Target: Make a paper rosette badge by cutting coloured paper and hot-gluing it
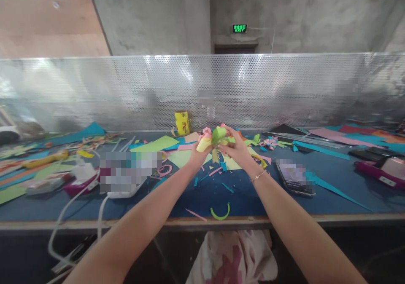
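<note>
Above the middle of the table, my left hand (pixel 198 155) and my right hand (pixel 238 149) meet around a paper craft piece (pixel 218 135). It shows a curled green strip, a yellow curled part (pixel 204 144) by my left fingers and pink bits at the top. My left hand is closed on its left side. The fingers of my right hand pinch it from the right, and a bracelet (pixel 258 175) circles that wrist. How its parts are joined is hidden by my fingers. Paper scraps and a light green sheet (pixel 177 159) lie beneath.
A smartphone (pixel 294 176) lies at right, before a blue paper strip (pixel 338 191). At left are a white power strip (pixel 126 187) with cables and a purple device (pixel 80 187). A yellow packet (pixel 182 123) stands by the perforated metal screen (pixel 142 90). A green paper curl (pixel 220 217) lies near the front edge.
</note>
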The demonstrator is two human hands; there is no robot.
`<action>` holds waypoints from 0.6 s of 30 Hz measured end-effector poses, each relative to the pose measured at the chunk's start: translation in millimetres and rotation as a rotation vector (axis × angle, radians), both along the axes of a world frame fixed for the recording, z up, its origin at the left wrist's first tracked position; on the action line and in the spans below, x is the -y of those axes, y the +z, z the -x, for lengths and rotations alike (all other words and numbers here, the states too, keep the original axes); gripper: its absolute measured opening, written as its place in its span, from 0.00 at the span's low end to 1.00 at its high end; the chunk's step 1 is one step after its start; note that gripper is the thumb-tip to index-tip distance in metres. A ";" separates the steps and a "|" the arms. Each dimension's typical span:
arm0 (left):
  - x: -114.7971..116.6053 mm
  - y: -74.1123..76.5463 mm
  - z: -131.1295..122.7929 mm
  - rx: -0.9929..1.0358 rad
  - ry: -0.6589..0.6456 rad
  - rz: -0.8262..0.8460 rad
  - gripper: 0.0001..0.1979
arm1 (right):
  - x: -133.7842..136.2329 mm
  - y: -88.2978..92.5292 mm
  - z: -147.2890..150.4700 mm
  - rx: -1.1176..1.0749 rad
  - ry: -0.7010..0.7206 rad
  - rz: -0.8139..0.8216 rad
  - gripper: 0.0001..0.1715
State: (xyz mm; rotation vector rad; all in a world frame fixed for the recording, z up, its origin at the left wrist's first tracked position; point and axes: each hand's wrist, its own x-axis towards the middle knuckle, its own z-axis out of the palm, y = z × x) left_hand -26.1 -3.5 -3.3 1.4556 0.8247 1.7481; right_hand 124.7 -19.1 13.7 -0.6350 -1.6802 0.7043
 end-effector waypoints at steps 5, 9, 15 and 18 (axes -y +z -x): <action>7.4 4.5 0.0 -0.081 0.005 -0.130 0.09 | -3.2 -0.1 -1.2 -0.007 0.003 -0.126 0.28; 8.8 4.8 -0.8 -0.058 0.062 -0.156 0.06 | -4.2 0.6 -2.2 0.013 -0.035 -0.179 0.19; 14.1 9.8 -2.0 -0.015 0.112 -0.190 0.08 | -5.1 -3.2 -2.2 0.099 -0.134 -0.252 0.15; 15.6 10.8 -1.9 0.000 0.075 -0.173 0.08 | -5.7 -7.2 -3.2 0.187 -0.159 -0.299 0.16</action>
